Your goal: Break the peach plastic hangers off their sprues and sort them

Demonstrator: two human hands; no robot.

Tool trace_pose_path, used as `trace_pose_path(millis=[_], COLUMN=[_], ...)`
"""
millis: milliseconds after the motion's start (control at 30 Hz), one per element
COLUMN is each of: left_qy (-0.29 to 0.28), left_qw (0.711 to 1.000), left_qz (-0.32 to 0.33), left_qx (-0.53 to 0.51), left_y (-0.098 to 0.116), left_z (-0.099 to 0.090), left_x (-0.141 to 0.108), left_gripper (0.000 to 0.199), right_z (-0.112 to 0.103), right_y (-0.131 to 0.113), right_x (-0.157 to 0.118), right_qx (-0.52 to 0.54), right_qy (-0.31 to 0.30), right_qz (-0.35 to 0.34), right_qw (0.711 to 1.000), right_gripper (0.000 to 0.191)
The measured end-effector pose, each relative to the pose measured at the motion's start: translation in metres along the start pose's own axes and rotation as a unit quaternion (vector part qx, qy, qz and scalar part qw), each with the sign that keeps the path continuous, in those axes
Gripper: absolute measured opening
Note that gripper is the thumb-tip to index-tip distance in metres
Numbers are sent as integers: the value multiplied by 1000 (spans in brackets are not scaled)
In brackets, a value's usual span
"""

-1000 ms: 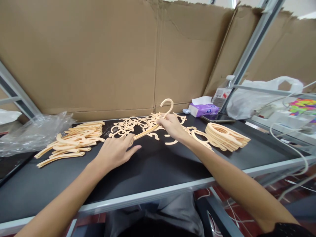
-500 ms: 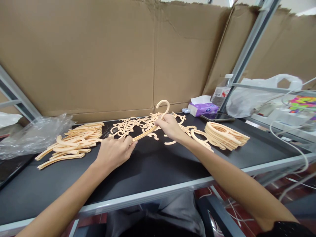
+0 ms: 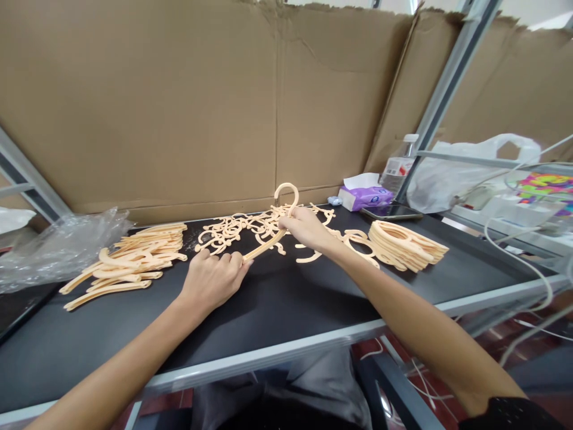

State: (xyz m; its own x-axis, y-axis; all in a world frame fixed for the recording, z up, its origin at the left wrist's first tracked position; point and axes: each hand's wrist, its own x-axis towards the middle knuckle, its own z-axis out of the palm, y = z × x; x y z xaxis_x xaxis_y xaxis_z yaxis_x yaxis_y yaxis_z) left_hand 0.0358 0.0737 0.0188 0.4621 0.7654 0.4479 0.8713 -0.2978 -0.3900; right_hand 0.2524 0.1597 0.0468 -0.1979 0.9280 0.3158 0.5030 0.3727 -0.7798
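My left hand (image 3: 213, 278) is closed round the lower left end of a long beige hanger arm (image 3: 264, 246). At its other end, my right hand (image 3: 307, 228) pinches the arm together with the base of a curved beige hook (image 3: 287, 190), which points up. Behind the hands lies a loose pile of small hooks (image 3: 233, 230). Several hanger arms (image 3: 143, 254) are stacked to the left of my left hand. To the right of my right hand sit nested beige hanger pieces (image 3: 405, 245), with a few separate curved ones (image 3: 358, 242) beside them.
A purple tissue pack (image 3: 367, 197), a dark phone (image 3: 391, 211) and a plastic bottle (image 3: 398, 167) stand at the back right. Clear plastic wrap (image 3: 67, 245) lies at the left. A metal rail (image 3: 268, 357) edges the black table. White cables (image 3: 519, 257) hang at the right.
The hook has turned slightly and shifted a little left in my right hand. My left hand still grips the arm's end. The whole view has shifted slightly.
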Motion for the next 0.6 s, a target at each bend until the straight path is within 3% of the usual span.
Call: trace_pose_path(millis=[200, 367, 467, 600], left_qy=[48, 49, 23, -56], left_qw=[998, 997, 997, 993], left_qz=[0, -35, -66, -69], left_qx=[34, 48, 20, -80], left_y=[0, -4, -8, -14], left_z=[8, 14, 13, 10], left_x=[0, 0, 0, 0], left_gripper=[46, 47, 44, 41], right_z=[-3, -1, 2, 3], right_y=[-7, -18, -18, -8], right_x=[17, 36, 39, 34], right_qx=[-50, -64, -44, -24], right_qy=[-50, -66, -62, -50], right_qz=[13, -4, -3, 12], right_qw=[997, 996, 997, 998], right_gripper=[21, 16, 16, 17])
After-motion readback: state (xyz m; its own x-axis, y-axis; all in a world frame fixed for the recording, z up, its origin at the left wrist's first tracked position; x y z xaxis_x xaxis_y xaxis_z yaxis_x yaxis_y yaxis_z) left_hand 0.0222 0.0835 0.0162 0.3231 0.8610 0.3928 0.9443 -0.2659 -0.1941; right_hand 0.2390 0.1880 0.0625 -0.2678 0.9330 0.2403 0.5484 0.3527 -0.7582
